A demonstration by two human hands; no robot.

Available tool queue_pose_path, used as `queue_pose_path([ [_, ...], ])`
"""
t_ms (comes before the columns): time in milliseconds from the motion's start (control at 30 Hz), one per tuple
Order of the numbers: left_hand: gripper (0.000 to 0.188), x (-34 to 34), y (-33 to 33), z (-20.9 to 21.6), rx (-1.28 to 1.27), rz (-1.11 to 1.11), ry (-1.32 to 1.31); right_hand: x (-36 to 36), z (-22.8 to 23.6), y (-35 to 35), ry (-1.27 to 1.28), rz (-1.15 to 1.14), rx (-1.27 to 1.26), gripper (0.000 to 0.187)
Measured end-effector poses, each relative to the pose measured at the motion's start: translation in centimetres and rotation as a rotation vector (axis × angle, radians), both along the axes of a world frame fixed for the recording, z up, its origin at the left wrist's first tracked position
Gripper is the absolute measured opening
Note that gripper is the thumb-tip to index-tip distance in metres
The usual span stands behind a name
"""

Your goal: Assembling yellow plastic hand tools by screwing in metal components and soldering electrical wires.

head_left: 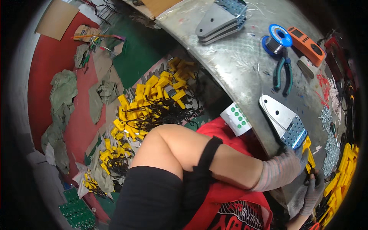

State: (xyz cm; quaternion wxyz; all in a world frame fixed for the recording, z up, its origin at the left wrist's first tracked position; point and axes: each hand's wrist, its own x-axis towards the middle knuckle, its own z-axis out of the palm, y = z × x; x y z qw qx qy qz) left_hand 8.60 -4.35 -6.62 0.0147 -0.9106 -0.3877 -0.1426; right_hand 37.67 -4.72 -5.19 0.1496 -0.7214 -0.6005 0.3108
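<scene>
In gloves, my hands meet at the right, over the metal table (245, 73). My left hand (281, 168) is closed round the upper part of a slim yellow plastic piece (308, 147). My right hand (314, 191) pinches near its dark lower end; the fingertips are partly hidden. Touching the left fingers is a silver metal bracket (274, 109), rounded at one end with dark holes, with a blue perforated block (294, 133) at the other.
Stacked brackets (220, 23), a blue solder spool (276, 40), pliers (283, 74) and an orange meter (308, 46) lie farther up the table. Screws (329, 145) and yellow pieces (341, 180) are piled right. Yellow parts with black cables (149, 103) heap at left, below the table edge.
</scene>
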Motion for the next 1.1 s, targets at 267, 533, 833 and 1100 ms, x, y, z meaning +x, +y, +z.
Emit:
queue_pose_path([
  [267, 0.045, 1.7, 0.9, 0.4, -0.117, -0.190, 0.124, -1.1, 1.8, -0.1, -0.122, 0.090, 0.097, 0.024],
  [533, 0.032, 7.1, 0.2, -1.8, -0.028, -0.147, 0.302, 0.3, 2.3, -0.3, -0.057, 0.027, -0.069, 0.029],
  [833, 0.034, 3.3, 2.4, 1.2, -0.089, -0.491, 0.364, -1.0, 2.5, -0.5, -0.047, -0.038, -0.086, 0.032],
  [1100, 0.033, 8.3, 0.6, 0.5, 0.004, -0.494, -0.012, -0.5, 5.0, -1.5, -0.278, -0.034, -0.075, 0.032],
])
